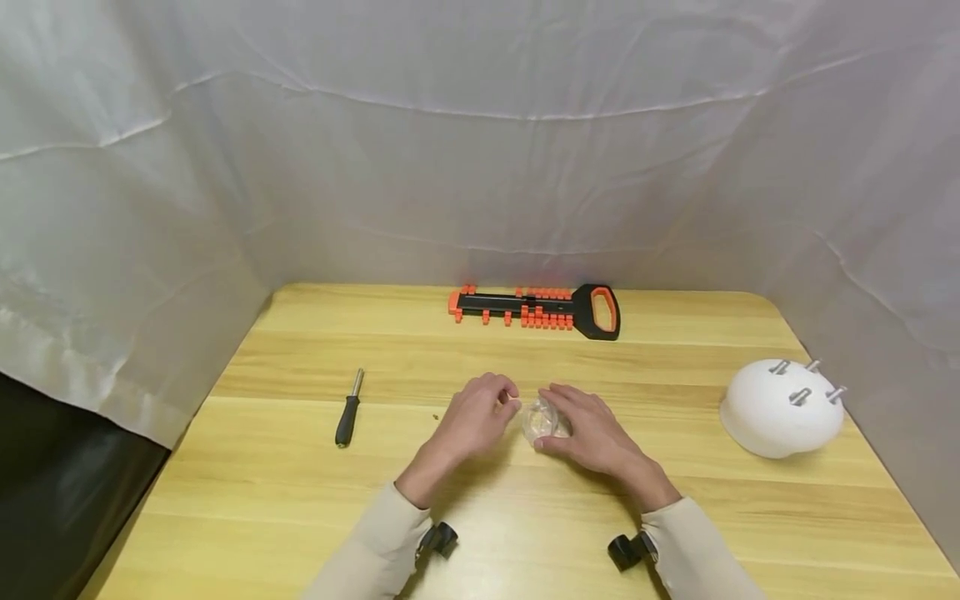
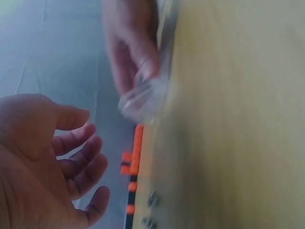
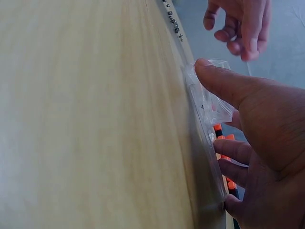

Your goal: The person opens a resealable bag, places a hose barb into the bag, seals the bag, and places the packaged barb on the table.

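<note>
Two hands working at middle of wooden table [image 1: 225, 517]. Right hand [image 1: 588, 427] holding one clear plastic item [image 1: 538, 419], thumb and fingers curling round it; exact form hard to tell. Left hand [image 1: 474, 414] hovering just left of plastic, fingers loosely bent, gap to thumb narrow. Small metal pieces [image 1: 436, 417] lying left of left hand, too small to count. One black-handled screwdriver [image 1: 347, 417] lying farther left. One black-and-orange tool [image 1: 517, 305] resting along far edge. One white rounded object [image 1: 780, 408] sitting at right, four metal pegs [image 1: 799, 397] sticking out.
</note>
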The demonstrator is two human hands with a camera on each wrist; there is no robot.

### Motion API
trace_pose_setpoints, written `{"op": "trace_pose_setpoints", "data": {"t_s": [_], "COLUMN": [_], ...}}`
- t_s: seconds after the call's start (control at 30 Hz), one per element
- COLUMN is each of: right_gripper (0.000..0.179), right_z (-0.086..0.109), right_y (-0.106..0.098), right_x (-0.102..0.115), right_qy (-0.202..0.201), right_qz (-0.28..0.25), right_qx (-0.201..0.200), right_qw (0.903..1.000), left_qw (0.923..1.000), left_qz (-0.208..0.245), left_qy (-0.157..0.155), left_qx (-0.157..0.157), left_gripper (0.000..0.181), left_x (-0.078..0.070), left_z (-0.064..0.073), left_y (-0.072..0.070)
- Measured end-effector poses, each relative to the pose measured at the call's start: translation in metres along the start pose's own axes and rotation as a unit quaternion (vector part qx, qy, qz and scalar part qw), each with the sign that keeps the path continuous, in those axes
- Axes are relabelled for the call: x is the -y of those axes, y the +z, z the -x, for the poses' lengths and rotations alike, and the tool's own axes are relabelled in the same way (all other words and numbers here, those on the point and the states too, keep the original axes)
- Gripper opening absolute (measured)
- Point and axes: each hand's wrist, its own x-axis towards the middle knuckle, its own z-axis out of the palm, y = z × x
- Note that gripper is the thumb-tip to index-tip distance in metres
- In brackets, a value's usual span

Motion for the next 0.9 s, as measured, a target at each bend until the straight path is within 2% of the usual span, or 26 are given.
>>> {"op": "trace_pose_setpoints", "data": {"t_s": [0.2,0.43,0.67,0.9], "right_gripper": [0.076,0.076,0.076,0.076], "right_z": [0.0,0.001,0.002,0.002], "right_y": [0.001,0.0,0.0,-0.001], "right_x": [0.0,0.0,0.001,0.001], "right_qy": [-0.002,0.002,0.002,0.007], "right_qz": [0.001,-0.007,-0.006,-0.008], "right_qx": [0.0,0.003,0.003,0.004], "right_qw": [1.0,1.0,1.0,0.9999], "left_qw": [0.9992,0.9979,0.9966,0.9958], "left_qz": [0.026,0.034,0.032,0.01], "left_qy": [-0.026,-0.049,-0.074,-0.091], "left_qx": [-0.018,-0.025,-0.013,0.002], "left_gripper": [0.015,0.015,0.016,0.014], "left_x": [0.018,0.039,0.054,0.071], "left_z": [0.005,0.011,0.018,0.021], "left_y": [-0.018,-0.029,-0.037,-0.042]}}
